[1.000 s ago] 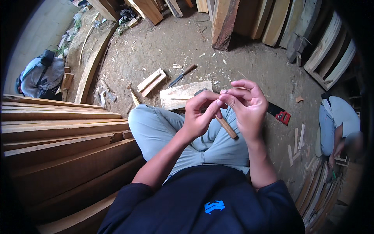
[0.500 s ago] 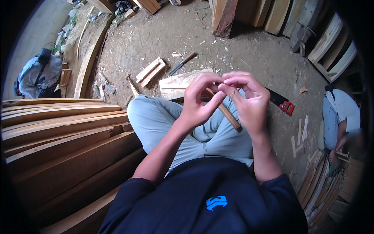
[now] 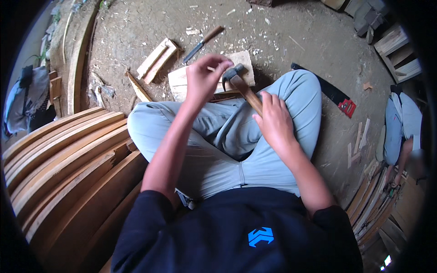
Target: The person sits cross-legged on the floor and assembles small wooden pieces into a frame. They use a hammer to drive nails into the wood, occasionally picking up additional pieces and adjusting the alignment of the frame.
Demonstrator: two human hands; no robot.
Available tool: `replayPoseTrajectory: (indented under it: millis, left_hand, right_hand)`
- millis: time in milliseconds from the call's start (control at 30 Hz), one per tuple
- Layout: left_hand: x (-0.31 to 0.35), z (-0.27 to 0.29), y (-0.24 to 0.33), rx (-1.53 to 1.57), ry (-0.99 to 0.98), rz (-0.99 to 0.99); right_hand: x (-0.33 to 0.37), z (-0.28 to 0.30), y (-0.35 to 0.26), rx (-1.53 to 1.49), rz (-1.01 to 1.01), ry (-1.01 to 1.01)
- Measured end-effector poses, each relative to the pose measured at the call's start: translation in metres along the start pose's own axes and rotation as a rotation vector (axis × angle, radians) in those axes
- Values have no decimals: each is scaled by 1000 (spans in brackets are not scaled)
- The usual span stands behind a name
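My right hand is closed round the wooden handle of a claw hammer. The hammer's dark head rises toward my left hand, over the near side of a pale wooden board on the ground. Thumb and fingertips of my left hand are pinched together just left of the hammer head. Whatever sits in that pinch is too small to make out. Both hands are above my crossed legs, and the hammer and my left arm cover part of the board.
Beyond the board lie a blade tool with a wooden handle and a two-part wood piece. A red-handled saw rests right of my knee. Curved planks are stacked at left. Another person works at far right.
My hands have come apart. The right has lowered and taken hold of the hammer, which lay across my lap; the left has moved forward and left, still pinching. The view has shifted too.
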State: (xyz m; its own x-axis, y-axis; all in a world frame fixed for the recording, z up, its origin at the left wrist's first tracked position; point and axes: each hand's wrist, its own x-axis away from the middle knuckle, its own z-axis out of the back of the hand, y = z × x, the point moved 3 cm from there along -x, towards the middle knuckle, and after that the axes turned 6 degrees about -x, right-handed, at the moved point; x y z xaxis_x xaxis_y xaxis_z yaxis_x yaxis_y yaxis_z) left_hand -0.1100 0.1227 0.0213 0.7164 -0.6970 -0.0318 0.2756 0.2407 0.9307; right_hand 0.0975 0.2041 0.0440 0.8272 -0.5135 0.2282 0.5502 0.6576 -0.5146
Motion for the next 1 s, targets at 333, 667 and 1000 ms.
replayPoseTrajectory:
  millis: [333,667,1000]
  left_hand:
    - [-58,-48,-70,-144,-67,-117]
    - [-59,-58,-76,-318,36,-232]
    - [-58,-57,-67,-421,11,-276]
  right_hand:
    - [3,28,17,-639,-533,-120]
    - [-11,30,17,-1193,-755,50]
    - [-7,20,16,-1190,-734,-49]
